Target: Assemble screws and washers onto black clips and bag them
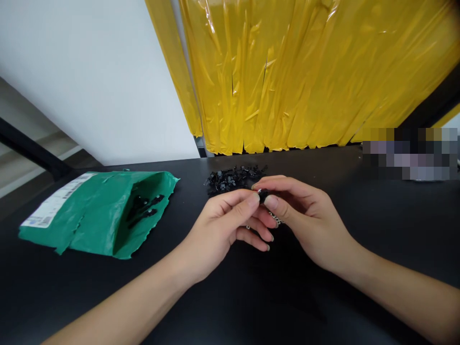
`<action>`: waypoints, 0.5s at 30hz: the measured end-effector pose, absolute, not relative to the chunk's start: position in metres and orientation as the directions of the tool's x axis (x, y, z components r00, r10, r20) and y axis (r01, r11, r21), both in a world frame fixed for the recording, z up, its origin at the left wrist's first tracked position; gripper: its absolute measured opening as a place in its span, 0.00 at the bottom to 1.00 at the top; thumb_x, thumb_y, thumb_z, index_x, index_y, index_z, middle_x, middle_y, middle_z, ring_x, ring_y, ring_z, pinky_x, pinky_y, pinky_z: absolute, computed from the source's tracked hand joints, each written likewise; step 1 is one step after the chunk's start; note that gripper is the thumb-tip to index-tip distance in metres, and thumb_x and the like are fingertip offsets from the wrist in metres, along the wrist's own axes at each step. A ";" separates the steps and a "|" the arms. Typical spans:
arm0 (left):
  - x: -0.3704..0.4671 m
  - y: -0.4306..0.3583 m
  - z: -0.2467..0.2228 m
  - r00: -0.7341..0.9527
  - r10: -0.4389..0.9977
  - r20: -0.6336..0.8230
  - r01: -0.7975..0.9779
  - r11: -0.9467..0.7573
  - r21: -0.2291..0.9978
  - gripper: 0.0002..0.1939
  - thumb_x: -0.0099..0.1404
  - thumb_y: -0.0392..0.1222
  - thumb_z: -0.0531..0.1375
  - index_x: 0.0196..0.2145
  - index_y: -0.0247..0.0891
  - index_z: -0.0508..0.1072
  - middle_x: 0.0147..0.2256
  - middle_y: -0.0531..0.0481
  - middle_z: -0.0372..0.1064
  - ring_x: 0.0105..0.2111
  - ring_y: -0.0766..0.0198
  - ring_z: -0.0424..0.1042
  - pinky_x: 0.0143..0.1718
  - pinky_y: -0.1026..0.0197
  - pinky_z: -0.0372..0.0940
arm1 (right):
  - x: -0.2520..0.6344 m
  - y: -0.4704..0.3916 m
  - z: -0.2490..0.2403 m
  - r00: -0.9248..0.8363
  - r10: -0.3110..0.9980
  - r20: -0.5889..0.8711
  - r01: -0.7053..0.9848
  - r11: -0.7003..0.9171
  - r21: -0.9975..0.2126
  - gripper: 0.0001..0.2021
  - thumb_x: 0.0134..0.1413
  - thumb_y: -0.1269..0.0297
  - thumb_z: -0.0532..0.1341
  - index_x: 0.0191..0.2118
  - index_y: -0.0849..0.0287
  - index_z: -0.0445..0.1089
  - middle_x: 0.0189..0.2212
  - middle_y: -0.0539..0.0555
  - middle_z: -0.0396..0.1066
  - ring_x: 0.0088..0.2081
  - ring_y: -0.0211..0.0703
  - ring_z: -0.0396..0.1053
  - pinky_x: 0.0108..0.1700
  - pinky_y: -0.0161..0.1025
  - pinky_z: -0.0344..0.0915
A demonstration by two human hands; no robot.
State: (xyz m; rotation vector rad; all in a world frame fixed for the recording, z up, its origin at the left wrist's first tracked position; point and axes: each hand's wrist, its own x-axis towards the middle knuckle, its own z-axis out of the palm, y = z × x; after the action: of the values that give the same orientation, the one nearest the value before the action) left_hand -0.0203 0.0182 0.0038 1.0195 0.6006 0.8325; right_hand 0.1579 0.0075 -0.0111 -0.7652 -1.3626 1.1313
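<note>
A small black part (263, 195) sits pinched between the fingertips of my left hand (230, 215) and my right hand (305, 215), above the black table. Its exact kind is too small and covered to make out. Both thumbs press on it from the near side. The lower fingers of my left hand curl beneath it. Below my fingers lie several small silvery rings or nuts (275, 218), partly hidden by my hands. Just beyond them a pile of small black pieces (230, 178) is spread on the table.
To the left lies a green plastic mailing bag (97, 211) with a white label, its mouth open toward the right and black parts (147, 206) inside. Yellow plastic sheeting (280, 76) and a white panel (108, 86) stand behind the black table (230, 306). Something blurred sits far right.
</note>
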 end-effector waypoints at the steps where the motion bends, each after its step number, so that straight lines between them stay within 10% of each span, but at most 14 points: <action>1: -0.020 0.019 0.003 0.553 0.831 -0.060 -0.305 0.269 0.914 0.14 0.73 0.48 0.63 0.36 0.34 0.79 0.32 0.49 0.77 0.29 0.67 0.77 0.32 0.66 0.77 | 0.158 0.007 -0.011 -0.149 0.933 0.329 -0.180 0.302 -0.936 0.10 0.64 0.66 0.69 0.47 0.43 0.82 0.41 0.46 0.80 0.34 0.33 0.76 0.36 0.30 0.75; 15: -0.021 0.018 0.004 0.058 0.969 0.238 0.113 -0.243 0.963 0.13 0.72 0.50 0.64 0.37 0.38 0.81 0.32 0.51 0.78 0.31 0.67 0.75 0.32 0.69 0.72 | 0.159 0.011 -0.015 -0.130 0.950 0.283 -0.313 0.231 -0.921 0.08 0.65 0.64 0.69 0.47 0.46 0.82 0.40 0.47 0.83 0.43 0.33 0.78 0.50 0.29 0.74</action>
State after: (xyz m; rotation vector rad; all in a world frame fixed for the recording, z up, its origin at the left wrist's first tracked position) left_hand -0.0206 0.0182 0.0042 1.4987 1.1387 1.2945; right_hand 0.1588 0.0105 -0.0154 -0.7105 -1.2193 1.2595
